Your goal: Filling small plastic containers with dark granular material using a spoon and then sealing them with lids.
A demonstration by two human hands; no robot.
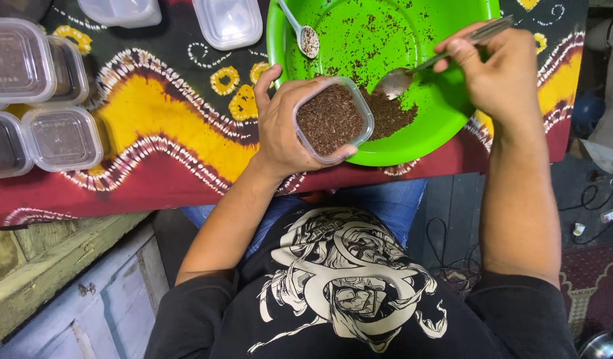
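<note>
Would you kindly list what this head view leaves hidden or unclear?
- Small container: its sides, covered by the left hand.
- Metal spoon: mid-handle, inside the right hand.
- Green tray: far rim, cut off by the top edge.
- Lidded tubs: contents blurred behind cloudy lids.

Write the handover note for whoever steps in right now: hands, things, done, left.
Left hand: grips the small clear container, nearly full of brown crumbly stuff, tilted at the green tray's near rim.
Right hand: holds a metal spoon, bowl down at the brown pile on the tray.
Done: closed filled containers stacked at left.
Left: the pile remains; lids lie at the cloth's far edge; a white spoon rests in the tray.
</note>
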